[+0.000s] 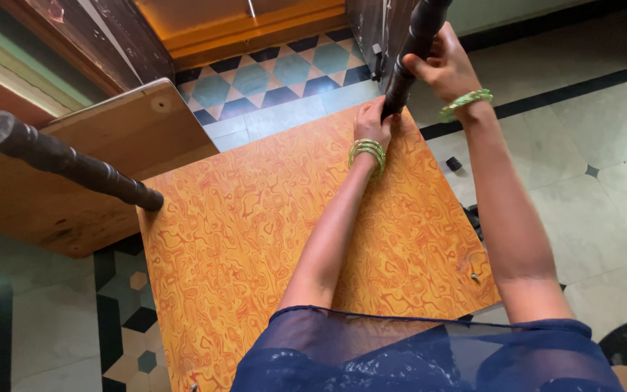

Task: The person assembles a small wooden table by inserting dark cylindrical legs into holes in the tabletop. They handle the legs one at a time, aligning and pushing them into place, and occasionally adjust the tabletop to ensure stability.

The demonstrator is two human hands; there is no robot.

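An orange board with a swirled wood pattern (241, 232) lies flat on the tiled floor. A dark turned wooden leg (409, 54) stands up from its far right corner. My left hand (371, 125) grips the base of that leg, close to the board. My right hand (444, 65) holds the same leg higher up. Both wrists wear green bangles. A second dark turned leg (67, 161) rises from the board's far left corner, leaning toward the camera's left.
A plain wooden panel (74, 181) lies under the left leg. Small dark parts (454, 163) lie on the pale floor tiles to the right of the board. A screw (474, 276) sits near the board's right edge. A dark door frame (110, 36) stands at the back.
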